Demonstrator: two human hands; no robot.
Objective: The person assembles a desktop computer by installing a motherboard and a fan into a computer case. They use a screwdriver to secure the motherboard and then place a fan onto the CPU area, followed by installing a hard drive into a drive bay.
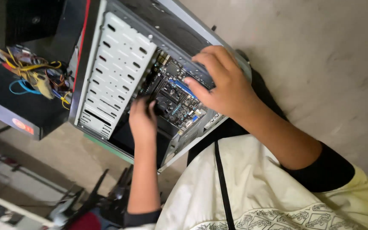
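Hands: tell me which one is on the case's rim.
The right hand: its fingers curl over the rim of the open computer case, while the left hand reaches down inside, onto the circuit board.

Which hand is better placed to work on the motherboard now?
Probably the left hand: its fingers are down inside the case, at the motherboard. The right hand rests on the case's edge, above the board.
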